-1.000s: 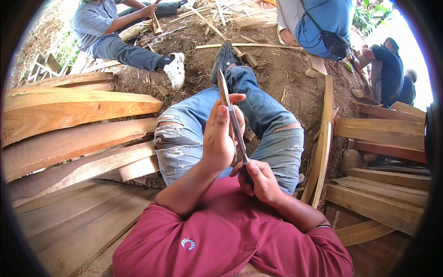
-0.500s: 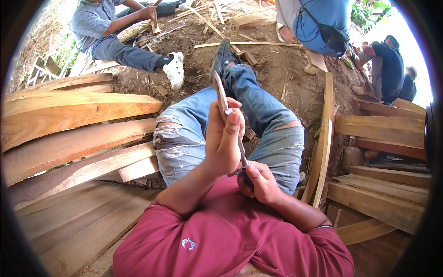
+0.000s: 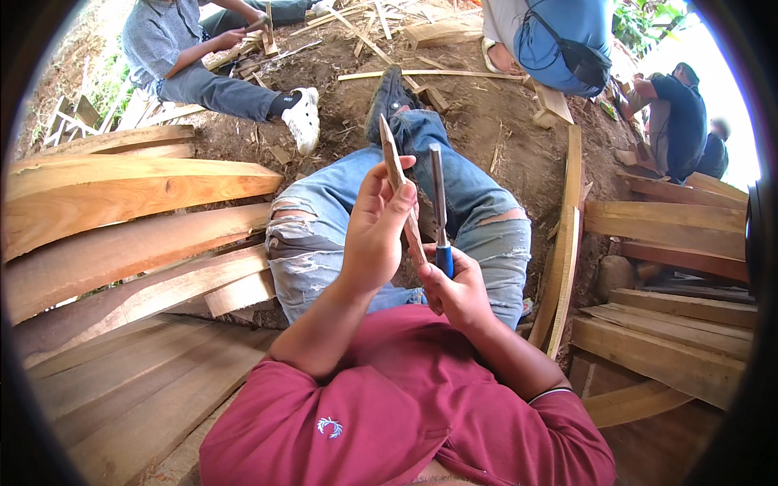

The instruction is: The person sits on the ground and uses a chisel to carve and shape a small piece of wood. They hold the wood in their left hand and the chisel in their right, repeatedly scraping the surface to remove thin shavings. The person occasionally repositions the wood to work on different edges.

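My left hand (image 3: 374,231) is closed around a slim wooden stick (image 3: 392,158), whose far end is cut to a point. The stick slants across my fingers, its lower end coming down beside my right thumb. In my right hand (image 3: 456,290) is a chisel (image 3: 438,190) with a blue handle and a metal blade. Its blade stands nearly upright just right of the stick, apart from it along most of its length. Both hands are above my lap, between my knees in torn jeans (image 3: 312,267).
Several thick planks (image 3: 138,194) are stacked at my left, and more timber (image 3: 664,227) lies at my right. A long strip of wood (image 3: 571,211) runs beside my right knee. Ahead, a person (image 3: 166,49) sits working, another in blue (image 3: 563,44) is close by; wood scraps litter the soil.
The chisel's blade has come off the stick and swung up to its right, showing the blue handle. The stick's pointed end is higher, and my right hand has risen slightly.
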Demonstrator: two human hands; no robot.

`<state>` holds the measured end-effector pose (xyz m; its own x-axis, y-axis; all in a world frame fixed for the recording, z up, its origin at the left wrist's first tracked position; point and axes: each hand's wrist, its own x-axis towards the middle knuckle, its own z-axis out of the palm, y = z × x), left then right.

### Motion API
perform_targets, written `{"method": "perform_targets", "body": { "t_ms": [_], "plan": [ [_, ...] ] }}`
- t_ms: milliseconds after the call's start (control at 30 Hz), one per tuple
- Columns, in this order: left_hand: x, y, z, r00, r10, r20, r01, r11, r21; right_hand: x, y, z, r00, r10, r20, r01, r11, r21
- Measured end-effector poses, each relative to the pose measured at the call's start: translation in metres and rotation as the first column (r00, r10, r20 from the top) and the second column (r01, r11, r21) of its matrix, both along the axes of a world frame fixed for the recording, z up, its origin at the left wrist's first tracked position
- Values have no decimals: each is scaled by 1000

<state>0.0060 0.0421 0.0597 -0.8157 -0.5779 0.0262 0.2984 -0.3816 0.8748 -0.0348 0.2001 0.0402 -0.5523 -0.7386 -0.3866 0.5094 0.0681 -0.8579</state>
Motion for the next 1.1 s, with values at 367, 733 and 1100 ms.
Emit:
{"method": "perform_targets", "body": {
  "t_ms": [367,733,1100],
  "plan": [
    [7,-50,-63,964,-252,85,195,886,420,0,8,-11,983,-45,176,60,995,-80],
    [-2,-56,-127,946,-315,-80,268,616,741,0,0,-10,965,17,261,-10,1000,-27],
    [-7,-62,-134,978,-210,14,154,761,631,-11,-2,-19,954,-11,300,10,1000,5]
  ]
}}
